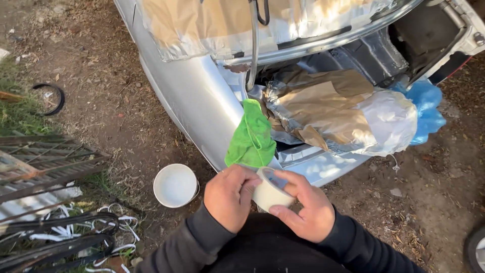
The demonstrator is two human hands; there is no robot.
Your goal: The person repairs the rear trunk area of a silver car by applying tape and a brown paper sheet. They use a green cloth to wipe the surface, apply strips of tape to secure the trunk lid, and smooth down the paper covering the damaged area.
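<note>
I hold a roll of pale masking tape (267, 191) in front of me with both hands. My right hand (303, 207) wraps the roll from the right and below. My left hand (230, 196) touches its left edge with the fingertips curled onto it. Just above the roll a bright green cloth (251, 137) hangs over the silver car body (202, 96). Brown masking paper and silver foil (318, 108) cover the opening beside the cloth.
A white bucket (175, 185) stands on the dirt at my left. A blue plastic bag (427, 108) sits at the right of the car. A rusty metal grate (40, 162), rubber strips (60, 232) and a black ring (50, 98) lie at the left.
</note>
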